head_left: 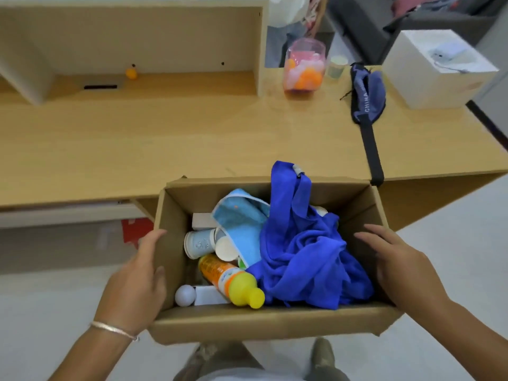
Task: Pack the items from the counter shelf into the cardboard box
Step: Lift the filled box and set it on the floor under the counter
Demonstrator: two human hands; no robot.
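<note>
Matt cardboard box (176, 243); soft blue cloth (308, 257) (creased); glossy plastic bottle (233, 281).

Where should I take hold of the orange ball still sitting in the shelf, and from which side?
Take the orange ball across its middle with a fingertip grip, coming straight in from the open front of the counter shelf. It sits against the back wall, so a reach from behind is blocked, and the roof panel probably rules out coming from above. It is round and may roll, so close gently from both sides.
</note>
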